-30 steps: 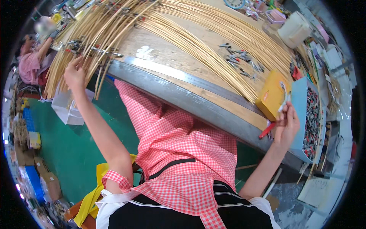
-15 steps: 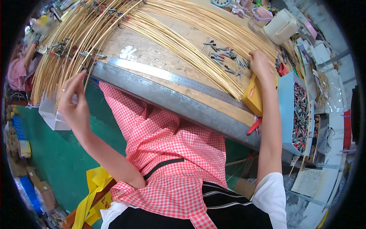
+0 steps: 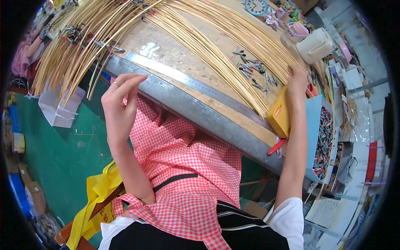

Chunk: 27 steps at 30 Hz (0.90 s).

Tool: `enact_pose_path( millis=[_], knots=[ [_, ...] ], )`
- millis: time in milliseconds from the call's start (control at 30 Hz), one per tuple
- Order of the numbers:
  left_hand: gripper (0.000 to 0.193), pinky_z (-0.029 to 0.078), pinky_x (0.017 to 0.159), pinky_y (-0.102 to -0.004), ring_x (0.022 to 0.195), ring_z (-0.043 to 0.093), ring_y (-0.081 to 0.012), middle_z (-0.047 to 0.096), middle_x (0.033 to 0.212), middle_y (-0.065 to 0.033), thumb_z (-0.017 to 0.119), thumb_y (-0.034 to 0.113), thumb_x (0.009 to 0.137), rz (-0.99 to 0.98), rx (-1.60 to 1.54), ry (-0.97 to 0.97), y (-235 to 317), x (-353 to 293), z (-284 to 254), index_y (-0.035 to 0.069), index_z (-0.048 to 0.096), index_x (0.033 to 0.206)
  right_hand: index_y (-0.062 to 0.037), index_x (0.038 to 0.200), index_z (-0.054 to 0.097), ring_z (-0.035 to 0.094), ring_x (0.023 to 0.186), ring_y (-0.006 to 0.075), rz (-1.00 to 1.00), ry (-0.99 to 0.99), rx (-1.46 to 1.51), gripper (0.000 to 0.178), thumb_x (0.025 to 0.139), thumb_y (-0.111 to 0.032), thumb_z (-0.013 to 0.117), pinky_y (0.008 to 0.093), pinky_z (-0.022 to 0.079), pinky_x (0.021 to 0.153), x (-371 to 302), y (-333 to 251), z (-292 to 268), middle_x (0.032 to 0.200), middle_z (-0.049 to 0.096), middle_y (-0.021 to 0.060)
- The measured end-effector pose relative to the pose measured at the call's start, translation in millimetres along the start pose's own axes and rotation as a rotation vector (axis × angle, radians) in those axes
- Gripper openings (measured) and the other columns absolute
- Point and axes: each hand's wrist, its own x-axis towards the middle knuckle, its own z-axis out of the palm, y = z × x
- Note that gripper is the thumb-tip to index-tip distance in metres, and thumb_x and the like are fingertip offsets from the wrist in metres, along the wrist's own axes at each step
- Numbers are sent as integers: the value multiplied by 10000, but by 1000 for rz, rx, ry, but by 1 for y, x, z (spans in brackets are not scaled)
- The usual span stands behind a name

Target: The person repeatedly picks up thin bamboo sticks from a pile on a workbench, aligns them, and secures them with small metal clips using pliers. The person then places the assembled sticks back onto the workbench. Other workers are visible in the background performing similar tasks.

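My left hand [image 3: 121, 104], with a ring on one finger, is raised above the near metal edge bar [image 3: 179, 106]. Its fingers are bent and pinched together, and no object shows between them. At the right, my right hand [image 3: 297, 85] reaches over a yellow box [image 3: 278, 114] to the near end of the far bundle of thin bamboo strips [image 3: 246, 35]. Its fingers are curled down against the strips; what they pinch is hidden. A second bundle of bamboo strips [image 3: 208, 50] lies closer, its ends beside the yellow box. Along the bar rests a steel ruler [image 3: 175, 77].
Small clips [image 3: 252, 68] lie loose between the bundles. A blue box of clips [image 3: 312, 137] stands right of my forearm. Clipped strips [image 3: 79, 62] overhang the table's left end above a clear plastic box [image 3: 60, 108]. A red-handled tool [image 3: 276, 146] lies near the front edge.
My left hand has moved right, away from the clipped strips, to above the metal bar. My right hand stays at the far bundle's end. The whole view has shifted slightly.
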Motion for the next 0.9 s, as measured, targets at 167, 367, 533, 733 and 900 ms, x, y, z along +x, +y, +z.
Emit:
enact_pose_path(
  millis=[167, 367, 533, 733, 900],
  knots=[
    [272, 486, 722, -272, 834, 648, -212, 670, 919, -104, 574, -137, 792, 0, -47, -32, 3, 0, 11, 7, 691, 992, -57, 984, 681, 634, 885, 348, -27, 130, -55, 162, 862, -120, 597, 421, 492, 753, -12, -3, -48, 956, 666, 155],
    [269, 485, 762, -268, 861, 650, -208, 672, 931, -109, 565, -134, 791, -20, -99, -83, 4, -4, 20, -6, 687, 992, -60, 938, 687, 633, 838, 333, 60, 166, -103, 129, 831, -113, 639, 422, 488, 727, -25, 6, -62, 888, 665, 138],
    [253, 487, 747, -264, 859, 657, -215, 671, 923, -110, 575, -121, 801, -16, -101, -112, 10, -5, 28, -2, 691, 992, -65, 930, 690, 631, 853, 321, 41, 256, -156, 126, 826, -118, 644, 412, 486, 740, -28, 29, -60, 887, 671, 128],
    [246, 488, 715, -267, 836, 659, -212, 671, 913, -108, 582, -116, 799, -16, -92, -140, 11, -6, 30, -2, 690, 988, -64, 917, 700, 644, 846, 321, 99, 334, -158, 117, 830, -117, 642, 398, 496, 742, -32, 25, -98, 913, 685, 121],
    [239, 486, 707, -266, 829, 658, -210, 670, 907, -109, 584, -112, 807, 33, -86, -136, 11, -6, 34, 1, 692, 987, -66, 918, 704, 659, 839, 319, 130, 357, -136, 110, 824, -90, 653, 388, 507, 735, -40, 47, -109, 923, 694, 118]
  ],
)
